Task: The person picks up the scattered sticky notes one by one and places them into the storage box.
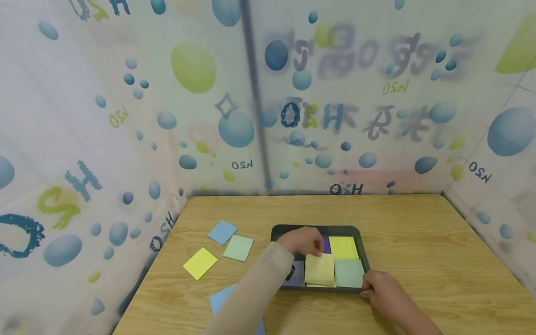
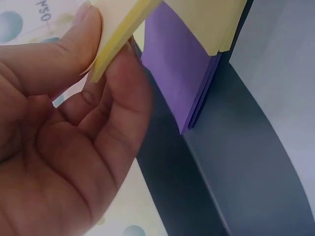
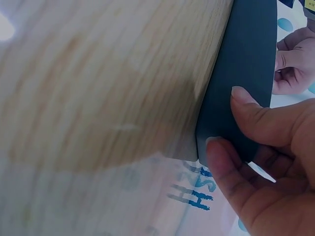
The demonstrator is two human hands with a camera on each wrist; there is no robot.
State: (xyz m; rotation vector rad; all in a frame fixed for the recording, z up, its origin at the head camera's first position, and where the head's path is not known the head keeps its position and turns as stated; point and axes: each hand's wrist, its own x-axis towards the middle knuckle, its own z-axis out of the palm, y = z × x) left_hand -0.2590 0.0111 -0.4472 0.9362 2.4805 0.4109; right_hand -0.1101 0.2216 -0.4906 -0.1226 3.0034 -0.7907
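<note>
My left hand (image 1: 303,240) reaches over a dark tray (image 1: 363,253), pinching a pale yellow paper pad (image 1: 319,270) by its edge between thumb and fingers. In the left wrist view, that pad (image 2: 123,42) has visible thickness. Behind it a purple stack of paper squares (image 2: 174,64) stands against the tray's wall. At the tray's near right corner my right hand (image 1: 385,291) grips the wall, thumb on one face and fingers round the corner. Beside the pinched pad lie a pale green stack (image 1: 349,273), a bright yellow stack (image 1: 344,247) and a blue-grey stack (image 1: 296,274).
Left of the tray, a blue square (image 1: 223,231), a pale green square (image 1: 238,247) and a yellow square (image 1: 200,264) lie on the wooden table (image 1: 418,242). More blue paper (image 1: 221,298) is partly hidden under my left sleeve. Printed curtains (image 1: 356,93) surround the table.
</note>
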